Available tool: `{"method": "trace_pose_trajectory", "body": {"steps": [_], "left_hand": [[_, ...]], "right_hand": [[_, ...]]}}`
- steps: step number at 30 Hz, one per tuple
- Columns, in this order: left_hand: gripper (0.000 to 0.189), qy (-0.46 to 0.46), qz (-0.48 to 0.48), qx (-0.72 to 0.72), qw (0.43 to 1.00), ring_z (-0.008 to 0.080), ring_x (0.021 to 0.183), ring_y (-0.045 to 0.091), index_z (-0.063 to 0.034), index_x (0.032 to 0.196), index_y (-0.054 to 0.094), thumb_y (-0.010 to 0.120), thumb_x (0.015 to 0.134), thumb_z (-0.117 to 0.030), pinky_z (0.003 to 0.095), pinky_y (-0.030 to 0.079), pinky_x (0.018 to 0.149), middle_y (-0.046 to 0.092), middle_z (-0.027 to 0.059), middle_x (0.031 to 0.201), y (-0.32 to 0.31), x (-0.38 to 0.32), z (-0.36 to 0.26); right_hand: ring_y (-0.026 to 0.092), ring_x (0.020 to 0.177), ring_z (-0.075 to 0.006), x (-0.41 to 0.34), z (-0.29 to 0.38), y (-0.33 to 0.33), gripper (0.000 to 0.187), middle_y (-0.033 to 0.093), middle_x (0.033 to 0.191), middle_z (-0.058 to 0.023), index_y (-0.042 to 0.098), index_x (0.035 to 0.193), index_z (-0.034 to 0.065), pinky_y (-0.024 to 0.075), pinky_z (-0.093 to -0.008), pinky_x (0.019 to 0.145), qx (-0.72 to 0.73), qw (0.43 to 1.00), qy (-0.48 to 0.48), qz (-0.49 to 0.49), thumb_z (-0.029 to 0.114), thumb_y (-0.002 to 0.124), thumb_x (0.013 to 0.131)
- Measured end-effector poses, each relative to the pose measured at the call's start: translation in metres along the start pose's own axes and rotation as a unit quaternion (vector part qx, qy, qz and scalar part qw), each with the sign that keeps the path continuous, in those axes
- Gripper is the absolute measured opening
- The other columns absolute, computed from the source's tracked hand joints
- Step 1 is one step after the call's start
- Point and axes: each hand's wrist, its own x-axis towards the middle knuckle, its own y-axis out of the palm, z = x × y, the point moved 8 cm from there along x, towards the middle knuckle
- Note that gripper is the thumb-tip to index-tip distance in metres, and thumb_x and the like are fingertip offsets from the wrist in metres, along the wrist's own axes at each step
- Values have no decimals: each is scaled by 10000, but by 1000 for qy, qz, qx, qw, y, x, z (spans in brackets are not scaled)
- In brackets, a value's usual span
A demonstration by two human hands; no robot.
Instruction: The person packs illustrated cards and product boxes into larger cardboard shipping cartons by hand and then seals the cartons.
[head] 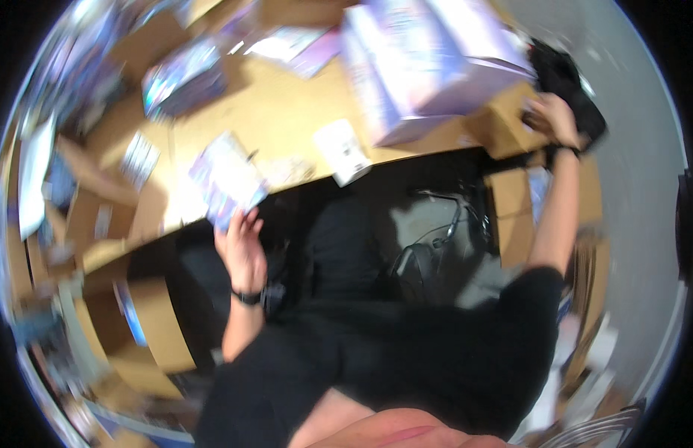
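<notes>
My left hand (242, 249) is at the near edge of the table (279, 106), its fingers on the lower end of a flat pale-purple and white package (228, 176). On the right, my right hand (548, 117) reaches to a small brown cardboard box (500, 120); something dark lies at its fingers, too blurred to name. A black item (570, 89) is just beyond that hand. Between the hands, a white card or packet with dark marks (343, 151) overhangs the table edge. Large lilac and white boxes (413, 67) stand beside the brown box.
A stack of shiny packages (184, 78) and flat packets (298, 50) lie farther back. A printed white label or sheet (140, 159) is at the left. Open cardboard boxes (150, 319) stand low left, other cardboard (511, 213) low right. Cables and a metal stand (453, 218) are beneath the table.
</notes>
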Motion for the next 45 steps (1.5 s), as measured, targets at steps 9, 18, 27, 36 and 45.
{"method": "trace_pose_trajectory", "body": {"steps": [9, 18, 27, 36, 45], "left_hand": [[277, -26, 8, 23, 999, 225, 928, 768, 13, 1215, 634, 710, 979, -111, 313, 613, 712, 757, 127, 1065, 6, 3, -11], [175, -39, 30, 34, 998, 243, 960, 771, -9, 1101, 674, 706, 985, -136, 329, 628, 753, 762, 121, 1031, -2, 7, -13], [319, -62, 63, 18, 996, 273, 996, 769, 29, 1194, 661, 573, 1082, -256, 375, 654, 814, 757, 175, 1103, -13, 8, -31], [570, -77, 114, 16, 990, 350, 1085, 743, 73, 1281, 621, 449, 1122, -446, 443, 625, 934, 730, 250, 1192, -16, 9, -31], [540, -94, 110, 31, 989, 331, 1107, 737, 60, 1333, 578, 458, 1126, -425, 441, 617, 967, 717, 248, 1225, -5, 1, -44]], "right_hand": [[671, 1110, -230, -298, 124, -59, 341, 721, 1221, -158, 694, 1314, -24, 511, -350, 1026, 49, 907, -104, -406, 58, 714, 985], [703, 1080, -239, -291, 246, 249, 592, 732, 1150, -164, 663, 1232, -119, 544, -370, 994, 454, 854, -167, 195, 50, 893, 713], [735, 780, -175, -251, 333, 427, 397, 709, 1004, -126, 593, 1342, -97, 626, -290, 721, 499, 800, -75, 325, 19, 701, 978], [659, 694, -64, -262, 349, 430, 351, 582, 782, 3, 684, 1373, 49, 547, -229, 614, 325, 867, -207, 317, 108, 657, 1029], [640, 676, -170, -271, 366, 419, 263, 684, 880, -122, 730, 1265, 43, 536, -296, 610, 192, 895, -363, 177, 103, 651, 1021]]}}
